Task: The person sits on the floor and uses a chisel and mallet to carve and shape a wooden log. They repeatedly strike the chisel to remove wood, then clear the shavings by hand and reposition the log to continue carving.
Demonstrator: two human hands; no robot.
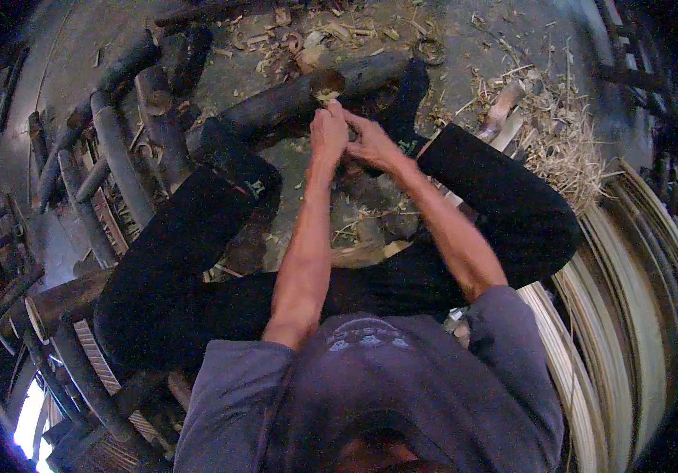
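My left hand [328,132] and my right hand [370,145] are close together between my lower legs, just on the near side of a dark log [252,114]. The left fingers are curled into a fist, and the right fingers are bent beside it. What they grip is hidden by the hands. A small pale piece [326,95] shows just beyond the left knuckles, against a round brown wooden face [328,80] on the log. My feet, in dark footwear, are by the log on either side of the hands.
Wood shavings [339,31] litter the floor beyond the log, with a heap of pale strips [564,162] at the right. Long pale slats [615,299] curve along the near right. Dark wooden poles [114,150] stand and lean at the left, several of them crossing.
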